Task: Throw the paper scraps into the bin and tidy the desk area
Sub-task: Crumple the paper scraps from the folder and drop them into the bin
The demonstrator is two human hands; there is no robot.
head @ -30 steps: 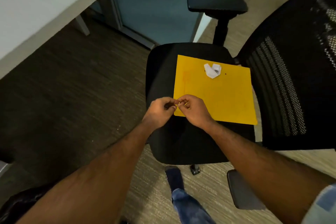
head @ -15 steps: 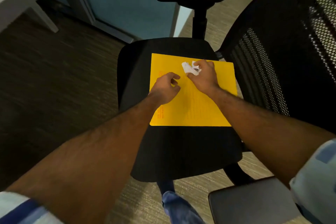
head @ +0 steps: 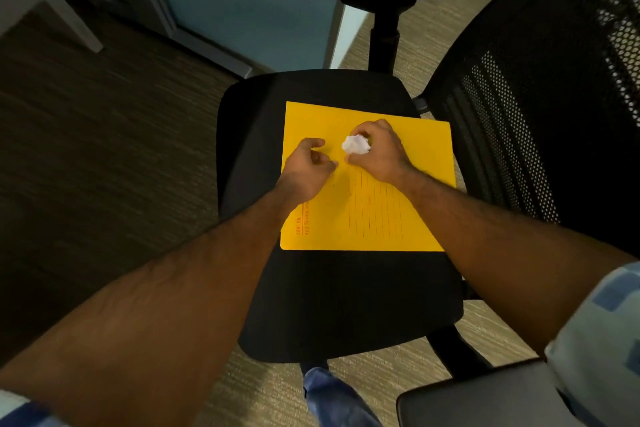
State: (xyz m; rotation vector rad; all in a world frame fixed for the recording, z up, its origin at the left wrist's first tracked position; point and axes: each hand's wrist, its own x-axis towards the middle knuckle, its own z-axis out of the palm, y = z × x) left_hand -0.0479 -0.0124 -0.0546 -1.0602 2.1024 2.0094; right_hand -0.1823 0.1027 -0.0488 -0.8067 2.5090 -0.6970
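The right hand [head: 379, 152] grips a white paper ball [head: 356, 144] over the yellow folder [head: 408, 218]. The left hand [head: 310, 170] is half curled just beside it, holding nothing.

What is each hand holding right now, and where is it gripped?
The right hand grips a crumpled white paper scrap around its far and near sides, over the yellow folder. The left hand holds nothing visible.

- A yellow folder [head: 367, 184] lies flat on the black chair seat [head: 346, 302].
- The right hand [head: 379, 152] wraps around a white paper ball [head: 356, 144] on the folder.
- The left hand [head: 308, 170] rests beside it, fingers curled.
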